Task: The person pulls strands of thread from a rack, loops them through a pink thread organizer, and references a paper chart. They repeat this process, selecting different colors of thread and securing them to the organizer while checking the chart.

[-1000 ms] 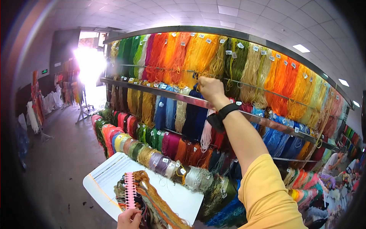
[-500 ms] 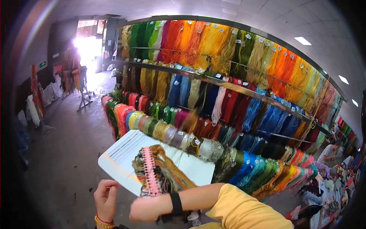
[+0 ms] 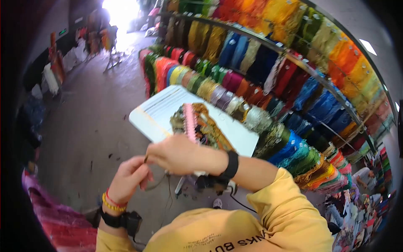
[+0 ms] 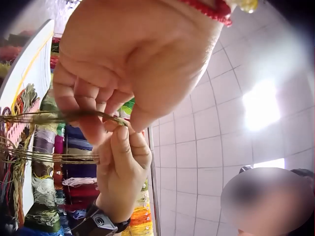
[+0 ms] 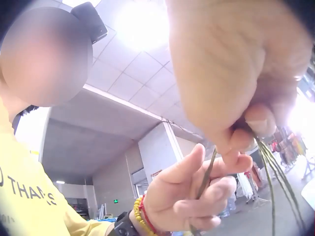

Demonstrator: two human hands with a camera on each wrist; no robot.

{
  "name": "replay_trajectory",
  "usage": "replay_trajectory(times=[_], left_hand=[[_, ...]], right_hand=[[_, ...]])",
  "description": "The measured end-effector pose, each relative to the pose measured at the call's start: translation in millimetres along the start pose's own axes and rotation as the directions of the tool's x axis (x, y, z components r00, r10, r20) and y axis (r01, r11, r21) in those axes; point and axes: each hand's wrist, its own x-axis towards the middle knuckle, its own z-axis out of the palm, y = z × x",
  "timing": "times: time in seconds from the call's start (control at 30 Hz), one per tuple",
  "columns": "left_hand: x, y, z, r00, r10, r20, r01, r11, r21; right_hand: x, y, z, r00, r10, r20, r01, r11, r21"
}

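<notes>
Concrete floor (image 3: 92,126), yarn-hung wall rack (image 3: 294,80); left hand (image 3: 128,178) and right hand (image 3: 174,153) each grip olive thread (image 4: 74,117).

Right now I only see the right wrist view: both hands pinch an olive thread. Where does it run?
Observer: In the left wrist view the olive thread, pinched by the left hand and right hand, stretches towards a pink toothed card on a white board.
Operator: What is beyond that board?
Observer: The head view shows rows of hanging coloured yarn skeins.
</notes>
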Motion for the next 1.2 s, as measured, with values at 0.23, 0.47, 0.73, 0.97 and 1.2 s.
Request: replay_trajectory(times=[0.23, 0.47, 0.73, 0.97, 1.2], left_hand=[[-0.3, 37.8, -35.2, 0.957, 0.256, -0.138, -0.249, 0.967, 0.060], [-31.9, 101.2, -112.6, 0.867, 0.496, -0.058, -0.483, 0.804, -0.348], [-112.5, 147.7, -211.6, 0.783, 0.605, -0.142, -0.622, 0.767, -0.161], [-134.3, 169.8, -157.4, 0.527, 0.609, -0.593, -0.615, 0.755, 0.228], [-135.5, 190.1, -178.7, 0.151, 0.602, -0.784, -0.634, 0.667, 0.390]], right_hand=[[23.4, 12.2, -18.1, 0.990, 0.139, -0.013, -0.113, 0.854, 0.509], [19.3, 27.0, -3.9, 0.965, 0.238, 0.110, -0.246, 0.675, 0.695], [26.7, 55.2, 35.9, 0.939, 0.287, 0.187, -0.335, 0.655, 0.678], [19.6, 91.2, 109.0, 0.884, 0.323, 0.338, -0.467, 0.594, 0.655], [-13.1, 102.5, 174.6, 0.797, 0.394, 0.458, -0.580, 0.712, 0.396]])
